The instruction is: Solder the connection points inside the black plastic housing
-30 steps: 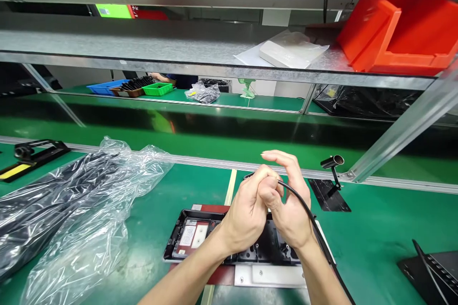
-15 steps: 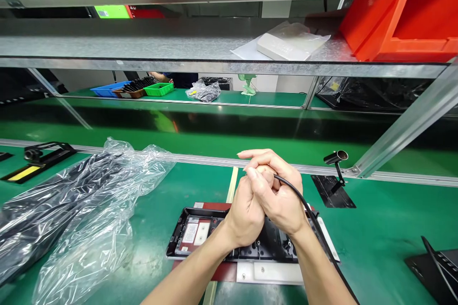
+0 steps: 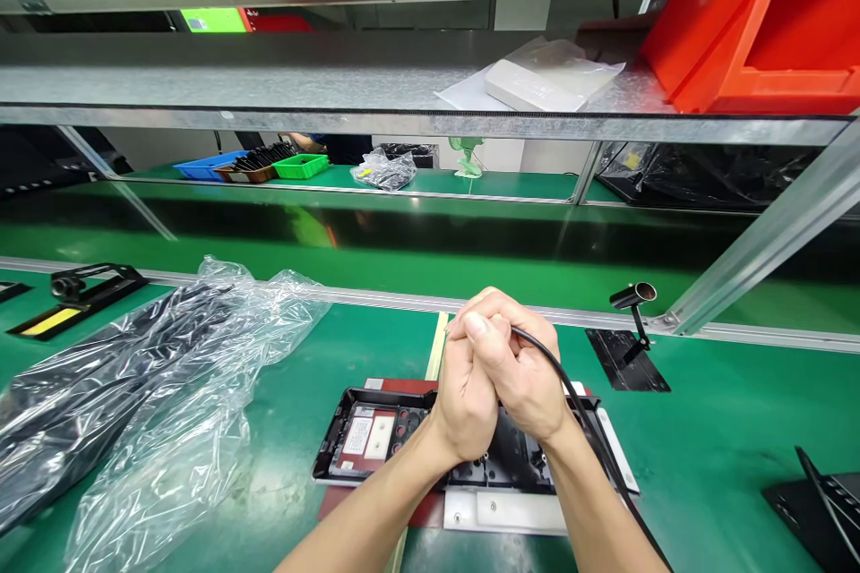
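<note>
My left hand (image 3: 467,403) and my right hand (image 3: 528,367) are pressed together above the work, fingers closed over each other. A black cable (image 3: 557,364) comes out of my right hand and runs down past my right forearm. What the left fingers grip is hidden behind the thumbs and knuckles. Below the hands lies a long black plastic housing (image 3: 329,443), open side up, with a white label and dark inner parts. It rests on a red-brown fixture (image 3: 430,510) with white blocks (image 3: 524,512); my forearms cover part of both.
Clear plastic bags (image 3: 181,403) holding dark strips lie at left. A black bracket (image 3: 81,295) stands behind them. At right are a small stand with a metal tube (image 3: 632,295) and a black part (image 3: 816,506). Overhead, a shelf (image 3: 302,85) carries a red bin (image 3: 745,27).
The outstretched fingers of my right hand have curled in around the left hand. The cable stays in the grip, and the housing has not moved on the fixture.
</note>
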Action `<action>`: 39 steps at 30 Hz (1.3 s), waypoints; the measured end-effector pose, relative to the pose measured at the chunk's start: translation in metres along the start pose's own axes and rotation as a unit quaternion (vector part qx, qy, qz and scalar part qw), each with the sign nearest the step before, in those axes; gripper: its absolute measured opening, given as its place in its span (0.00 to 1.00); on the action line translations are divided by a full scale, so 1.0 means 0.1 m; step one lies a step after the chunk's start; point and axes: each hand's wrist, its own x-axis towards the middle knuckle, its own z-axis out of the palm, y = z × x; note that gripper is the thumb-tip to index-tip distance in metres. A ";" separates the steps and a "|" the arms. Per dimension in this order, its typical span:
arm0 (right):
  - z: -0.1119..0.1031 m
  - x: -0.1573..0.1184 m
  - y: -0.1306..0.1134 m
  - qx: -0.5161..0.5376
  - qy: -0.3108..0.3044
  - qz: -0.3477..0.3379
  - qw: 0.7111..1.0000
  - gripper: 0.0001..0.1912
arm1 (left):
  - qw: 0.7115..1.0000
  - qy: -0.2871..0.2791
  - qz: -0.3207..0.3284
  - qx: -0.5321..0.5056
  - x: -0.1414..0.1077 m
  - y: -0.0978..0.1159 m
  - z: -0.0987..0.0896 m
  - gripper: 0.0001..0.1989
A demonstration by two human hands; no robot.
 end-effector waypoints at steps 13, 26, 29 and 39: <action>0.03 -0.01 0.05 0.009 0.014 0.024 1.000 0.19 | 0.999 0.031 -0.005 0.036 -0.01 0.00 0.04 0.26; 0.01 -0.01 0.07 0.015 0.017 0.014 1.000 0.19 | 0.998 0.058 -0.001 0.039 0.01 0.01 0.07 0.25; 0.00 -0.02 0.08 0.014 0.022 0.013 1.000 0.18 | 0.997 0.052 0.001 0.048 0.02 0.00 0.08 0.25; -0.01 -0.04 0.10 0.027 0.036 0.005 0.999 0.18 | 0.998 0.022 0.020 0.061 0.03 0.03 0.10 0.26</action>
